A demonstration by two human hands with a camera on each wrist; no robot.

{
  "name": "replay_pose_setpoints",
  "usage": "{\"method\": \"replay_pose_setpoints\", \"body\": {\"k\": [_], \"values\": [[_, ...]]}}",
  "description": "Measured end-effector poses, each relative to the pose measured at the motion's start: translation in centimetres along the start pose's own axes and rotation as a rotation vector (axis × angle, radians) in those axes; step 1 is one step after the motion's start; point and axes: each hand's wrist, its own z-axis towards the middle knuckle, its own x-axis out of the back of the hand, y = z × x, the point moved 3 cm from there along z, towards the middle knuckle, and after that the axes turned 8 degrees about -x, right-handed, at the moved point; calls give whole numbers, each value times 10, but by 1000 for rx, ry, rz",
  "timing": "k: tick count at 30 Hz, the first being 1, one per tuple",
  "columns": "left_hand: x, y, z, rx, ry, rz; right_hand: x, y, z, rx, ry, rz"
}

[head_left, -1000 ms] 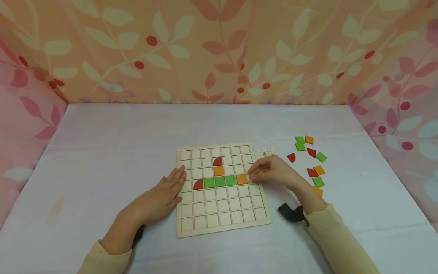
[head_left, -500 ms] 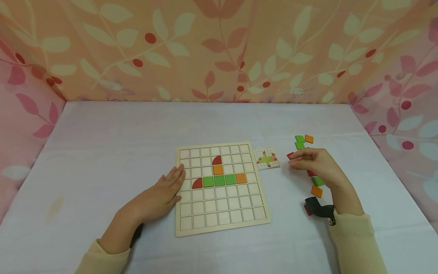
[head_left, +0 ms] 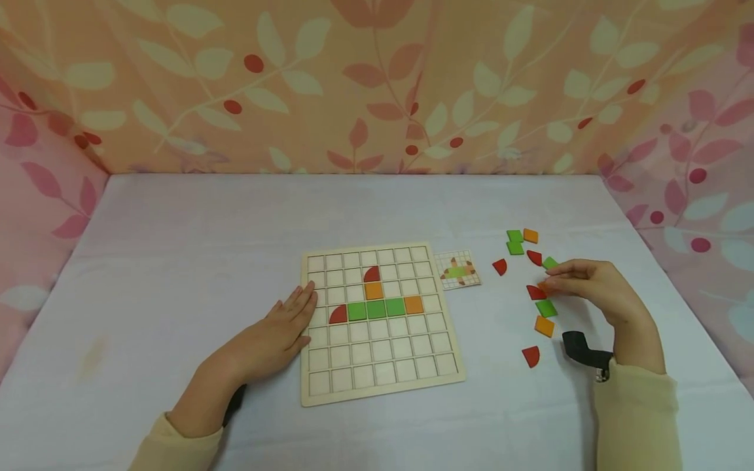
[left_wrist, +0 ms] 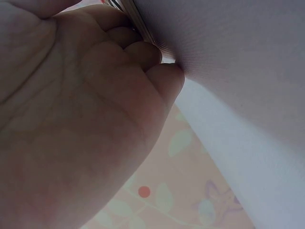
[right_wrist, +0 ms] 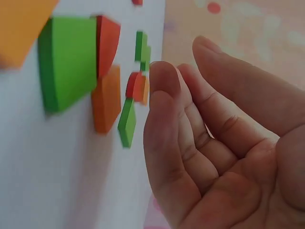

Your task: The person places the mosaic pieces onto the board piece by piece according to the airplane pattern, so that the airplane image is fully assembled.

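Observation:
My left hand (head_left: 277, 341) rests with straight fingers on the left edge of a wooden grid board (head_left: 377, 354). On the board, a row holds a red quarter-circle tile (head_left: 338, 314), three green square tiles (head_left: 375, 309) and an orange square tile (head_left: 413, 305). Above that row sit another orange tile (head_left: 374, 290) and another red quarter-circle (head_left: 372, 275). My right hand (head_left: 601, 291) is over the loose tiles, its fingertips overlapping an orange tile and close to a green tile (head_left: 550, 263). In the right wrist view, thumb and fingers are apart with nothing between them.
A small picture card (head_left: 457, 269) with a gridded pattern lies against the board's right side. Several loose green, orange and red tiles (head_left: 544, 326) are scattered right of it, with one red quarter-circle (head_left: 531, 356) nearer the front. A patterned curtain (head_left: 353, 85) hangs behind the white-covered table.
My right hand has moved from the board's right edge out to the right, over the loose tiles, uncovering the picture card. My left hand has stayed on the board's left edge.

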Motion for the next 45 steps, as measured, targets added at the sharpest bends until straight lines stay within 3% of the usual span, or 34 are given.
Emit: {"method": "replay_pose_setpoints", "body": {"k": [6,17,26,45], "values": [[0,0,0,-5,5,3,6,16,5,-65,21,-1],[1,0,-1,-18,12,10,2,27,11,-89,31,-1],[1,0,0,-16,14,10,-4,23,13,-76,30,-69],[1,-2,0,-36,27,17,-12,8,10,-7,34,-109]]}}
